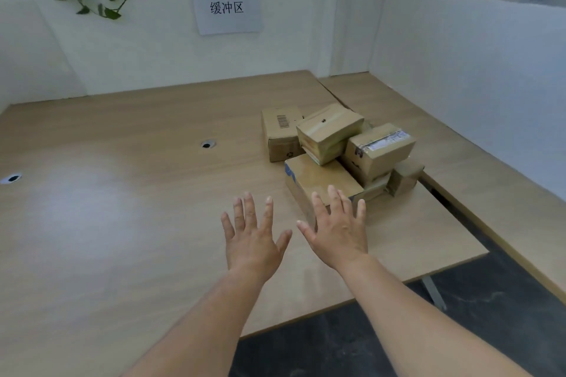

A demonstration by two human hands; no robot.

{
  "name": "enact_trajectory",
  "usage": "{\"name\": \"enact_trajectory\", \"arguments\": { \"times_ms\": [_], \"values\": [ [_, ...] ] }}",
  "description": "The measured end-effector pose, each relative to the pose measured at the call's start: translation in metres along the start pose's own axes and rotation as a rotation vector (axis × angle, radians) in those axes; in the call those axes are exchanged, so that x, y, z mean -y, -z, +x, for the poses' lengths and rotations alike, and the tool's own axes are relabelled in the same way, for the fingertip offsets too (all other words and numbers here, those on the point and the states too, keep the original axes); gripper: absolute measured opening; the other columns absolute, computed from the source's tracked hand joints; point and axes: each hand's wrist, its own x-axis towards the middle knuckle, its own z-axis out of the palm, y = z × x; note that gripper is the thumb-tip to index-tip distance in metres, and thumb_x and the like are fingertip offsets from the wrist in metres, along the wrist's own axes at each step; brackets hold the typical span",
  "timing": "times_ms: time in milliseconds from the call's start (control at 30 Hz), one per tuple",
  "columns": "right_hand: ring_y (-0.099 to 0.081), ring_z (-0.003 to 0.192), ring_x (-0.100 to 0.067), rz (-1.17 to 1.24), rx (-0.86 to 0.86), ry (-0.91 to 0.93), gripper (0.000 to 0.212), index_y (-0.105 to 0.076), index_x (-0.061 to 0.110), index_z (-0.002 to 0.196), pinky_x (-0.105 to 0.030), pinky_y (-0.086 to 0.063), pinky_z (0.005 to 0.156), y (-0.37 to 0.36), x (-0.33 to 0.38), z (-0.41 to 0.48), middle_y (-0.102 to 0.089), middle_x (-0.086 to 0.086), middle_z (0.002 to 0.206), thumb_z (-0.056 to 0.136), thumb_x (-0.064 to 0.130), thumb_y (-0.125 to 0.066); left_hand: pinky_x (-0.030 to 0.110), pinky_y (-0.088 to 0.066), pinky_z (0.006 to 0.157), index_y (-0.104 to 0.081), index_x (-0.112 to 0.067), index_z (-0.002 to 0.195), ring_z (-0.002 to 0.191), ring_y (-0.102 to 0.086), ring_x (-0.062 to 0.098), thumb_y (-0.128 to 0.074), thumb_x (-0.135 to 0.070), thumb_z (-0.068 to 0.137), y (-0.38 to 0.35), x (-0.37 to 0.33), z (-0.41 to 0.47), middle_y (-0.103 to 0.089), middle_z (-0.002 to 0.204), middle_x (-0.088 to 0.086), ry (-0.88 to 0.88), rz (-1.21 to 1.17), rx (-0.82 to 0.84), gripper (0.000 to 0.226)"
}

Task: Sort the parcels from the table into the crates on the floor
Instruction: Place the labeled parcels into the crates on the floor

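Both hands are spread flat with straight fingers and hold nothing. The left hand [251, 242] hovers over bare worktop [122, 193]. The right hand [337, 232] is just in front of the nearest parcel [318, 177], and its fingertips overlap that box's near edge; I cannot tell whether they touch it.

The parcels lie in a loose heap on the right, far part of the worktop. The nearest parcel lies flat at the bottom and a tilted parcel [329, 128] leans on it. A barcode parcel [280, 135] sits behind to the left, and a labelled parcel [379, 147] and a small parcel [404, 176] are to the right. No crate is in view.

These are taped cardboard boxes, likely stiff and fairly light, though the glossy tape may be slick. Pulling the nearest one out would probably topple the tilted one, so the tilted one looks the safer first lift, with a hand on each side.
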Motion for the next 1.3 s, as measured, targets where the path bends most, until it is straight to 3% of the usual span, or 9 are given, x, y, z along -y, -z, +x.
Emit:
{"name": "enact_trajectory", "arguments": {
  "times_ms": [433,667,833,1000,1133,1233,1300],
  "values": [
    [-0.021,0.141,-0.032,0.077,-0.058,-0.233,0.069,-0.022,0.013,0.149,-0.046,-0.023,0.112,0.031,-0.198,0.091,-0.019,-0.017,0.156,0.096,0.055,-0.034,0.044,0.012,0.116,0.006,-0.024,0.153,0.146,0.019,0.027,-0.019,-0.064,0.095,0.027,-0.176,0.103,0.015,0.16,0.01,-0.043,-0.226,-0.003,0.075],
    [-0.009,0.145,-0.033,0.37,0.084,-0.338,0.079,-0.002,0.012,0.153,-0.044,-0.015,0.115,0.045,-0.233,0.148,-0.002,-0.016,0.16,0.096,0.053,-0.039,0.04,-0.007,0.118,0.004,-0.014,0.154,0.149,0.003,0.024,-0.034,-0.059,0.096,0.047,-0.214,0.138,0.008,0.162,0.007,0.016,-0.597,0.163,0.082],
    [-0.007,0.147,-0.029,0.534,0.199,-0.305,0.078,0.002,0.009,0.153,-0.043,-0.014,0.116,0.042,-0.237,0.169,-0.004,-0.013,0.161,0.098,0.047,-0.04,0.034,-0.024,0.111,0.005,-0.014,0.154,0.145,-0.02,0.025,-0.042,-0.048,0.098,0.056,-0.227,0.151,-0.009,0.162,0.006,0.078,-0.837,0.27,0.08],
    [-0.029,0.139,-0.03,0.641,0.158,-0.327,0.069,-0.013,0.01,0.151,-0.04,-0.031,0.105,0.04,-0.233,0.17,-0.023,-0.012,0.156,0.098,0.042,-0.042,0.035,-0.028,0.107,0.002,-0.021,0.155,0.14,-0.03,0.026,-0.042,-0.046,0.099,0.055,-0.222,0.154,-0.025,0.157,0.003,0.126,-0.983,0.275,0.076],
    [-0.047,0.115,-0.032,0.615,0.084,-0.393,0.057,-0.038,0.006,0.136,-0.035,-0.033,0.08,0.044,-0.227,0.161,-0.045,-0.016,0.137,0.095,0.046,-0.042,0.031,-0.034,0.094,-0.029,-0.022,0.148,0.118,-0.044,0.018,-0.043,-0.038,0.1,0.053,-0.209,0.15,-0.045,0.142,-0.002,0.127,-1.127,0.172,0.053],
    [-0.05,0.103,-0.03,0.542,0.1,-0.381,0.052,-0.052,0.007,0.121,-0.038,-0.042,0.084,0.048,-0.214,0.149,-0.052,-0.015,0.124,0.094,0.049,-0.038,0.031,-0.037,0.085,-0.034,-0.019,0.143,0.103,-0.046,0.015,-0.043,-0.039,0.1,0.053,-0.198,0.14,-0.049,0.123,-0.003,0.17,-1.151,0.09,0.049],
    [-0.049,0.102,-0.027,0.53,0.124,-0.357,0.052,-0.054,0.009,0.124,-0.036,-0.041,0.083,0.048,-0.202,0.138,-0.05,-0.014,0.127,0.094,0.049,-0.038,0.032,-0.041,0.082,-0.037,-0.018,0.139,0.097,-0.05,0.014,-0.044,-0.04,0.099,0.053,-0.186,0.132,-0.05,0.112,-0.004,0.197,-1.142,0.05,0.046]
  ]
}}
